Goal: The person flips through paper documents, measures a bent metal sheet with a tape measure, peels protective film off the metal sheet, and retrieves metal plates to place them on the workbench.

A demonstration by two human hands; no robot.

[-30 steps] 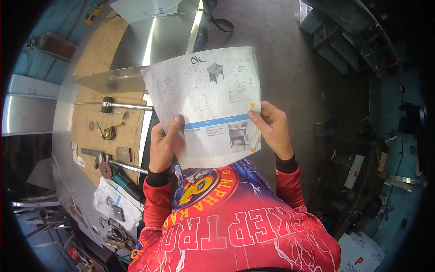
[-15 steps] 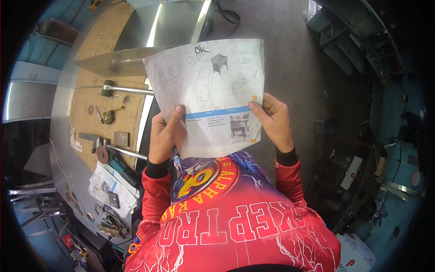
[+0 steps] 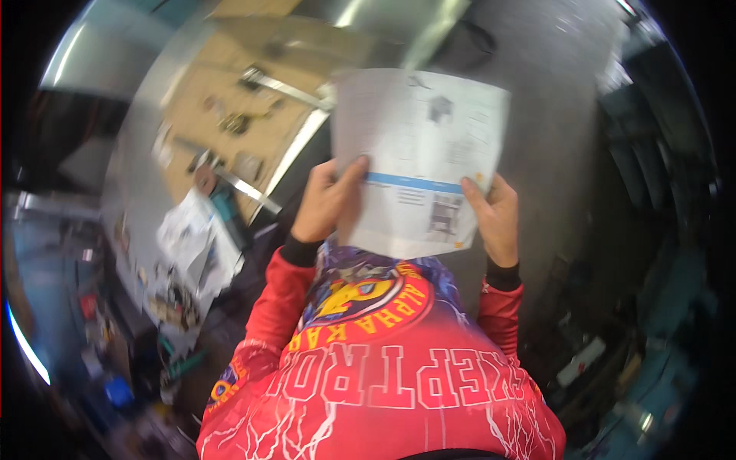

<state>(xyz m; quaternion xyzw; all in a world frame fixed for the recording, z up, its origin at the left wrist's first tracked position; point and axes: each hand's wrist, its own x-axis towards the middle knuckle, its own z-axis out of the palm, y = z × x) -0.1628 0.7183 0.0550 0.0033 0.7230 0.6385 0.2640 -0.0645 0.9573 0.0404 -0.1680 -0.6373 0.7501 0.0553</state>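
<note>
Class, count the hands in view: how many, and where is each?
2: the left hand grips the printed sheet at its left edge, the right hand at its right edge.

White sheet (image 3: 410, 153) with a blue band (image 3: 414, 183), red shirt (image 3: 383, 387) with white lightning streaks (image 3: 326, 420), teal grinder (image 3: 228, 216), tan board (image 3: 211, 73)

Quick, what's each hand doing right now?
Left hand: closed, pinching the left edge of the printed sheet.
Right hand: closed, pinching the sheet's right edge.
</note>
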